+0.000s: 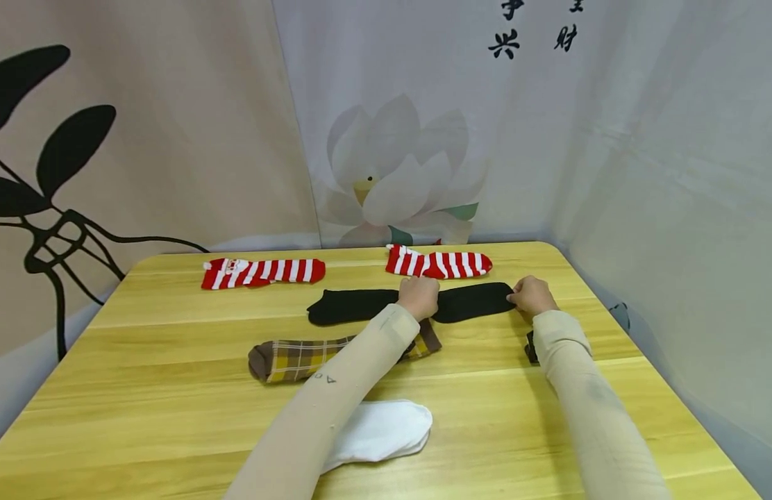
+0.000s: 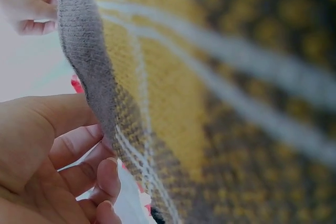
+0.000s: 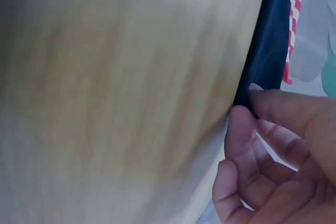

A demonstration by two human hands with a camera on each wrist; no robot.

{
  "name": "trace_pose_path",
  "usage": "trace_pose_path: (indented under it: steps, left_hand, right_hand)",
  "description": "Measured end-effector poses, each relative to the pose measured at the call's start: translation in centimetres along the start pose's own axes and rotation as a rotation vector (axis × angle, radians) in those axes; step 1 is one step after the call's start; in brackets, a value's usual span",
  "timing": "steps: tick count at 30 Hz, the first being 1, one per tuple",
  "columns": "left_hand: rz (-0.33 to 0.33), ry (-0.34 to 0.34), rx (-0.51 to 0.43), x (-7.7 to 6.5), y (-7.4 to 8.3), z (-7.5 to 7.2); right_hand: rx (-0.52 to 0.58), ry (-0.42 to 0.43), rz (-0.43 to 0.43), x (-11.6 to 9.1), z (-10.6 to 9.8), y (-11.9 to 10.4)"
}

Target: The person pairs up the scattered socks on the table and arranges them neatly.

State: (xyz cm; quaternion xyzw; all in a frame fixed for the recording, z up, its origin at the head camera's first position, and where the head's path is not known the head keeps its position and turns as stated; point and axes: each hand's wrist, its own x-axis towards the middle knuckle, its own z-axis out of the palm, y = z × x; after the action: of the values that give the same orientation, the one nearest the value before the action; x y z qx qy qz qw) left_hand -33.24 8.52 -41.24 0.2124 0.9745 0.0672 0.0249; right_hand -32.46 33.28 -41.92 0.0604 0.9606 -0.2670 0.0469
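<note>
A long black sock lies across the table, its rounded toe pointing right. At that toe, my right hand pinches the fabric between thumb and index finger, seen closely on the dark sock in the right wrist view. Over the sock's middle is my left hand, its fingers curled down at the fabric. In the left wrist view, the grey cuff of a yellow-brown plaid sock fills the foreground and hides the left fingertips. That plaid sock lies under my left forearm.
Two red-and-white striped socks, one at left and one at right, lie along the back of the wooden table. White socks lie near the front, partly behind my left sleeve. Printed curtains hang behind the table and at its right.
</note>
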Motion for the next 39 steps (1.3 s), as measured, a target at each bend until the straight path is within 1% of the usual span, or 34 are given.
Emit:
trace_pose_path:
  steps: [2,6,13,16,21,26,30,34,39]
  left_hand:
    - [-0.002,-0.004,-0.005,0.0,0.0,-0.1]
    - [-0.003,-0.008,-0.018,0.0,-0.2,-0.2]
    - [0.025,-0.006,-0.048,-0.1,-0.3,-0.4]
    - [0.032,0.003,-0.067,-0.2,-0.3,-0.7]
    - [0.046,0.014,-0.097,-0.4,-0.4,-1.1]
    - [0.058,0.032,-0.138,-0.6,-0.5,-1.6]
    - [0.072,0.061,-0.150,-0.9,-0.6,-2.0]
    - [0.086,0.071,-0.169,-1.3,-0.8,-2.5]
    - [0.114,0.079,-0.207,-2.0,-1.5,-3.3]
  right_hand:
    - [-0.002,0.000,-0.001,0.0,0.0,-0.1]
    - [-0.024,0.009,-0.031,0.0,-0.2,-0.1]
    - [-0.026,0.037,-0.080,-0.3,-0.6,0.7]
    - [-0.016,0.044,-0.071,-0.5,-0.8,0.8]
    - [-0.021,0.069,-0.050,-0.9,-1.3,0.3]
    - [-0.017,0.094,-0.085,-1.4,-1.9,0.3]
    - [-0.007,0.077,-0.109,-1.6,-2.5,0.3]
    - [-0.001,0.075,-0.122,-2.1,-3.1,-0.1]
    - [0.019,0.079,-0.139,-2.7,-3.5,-1.0]
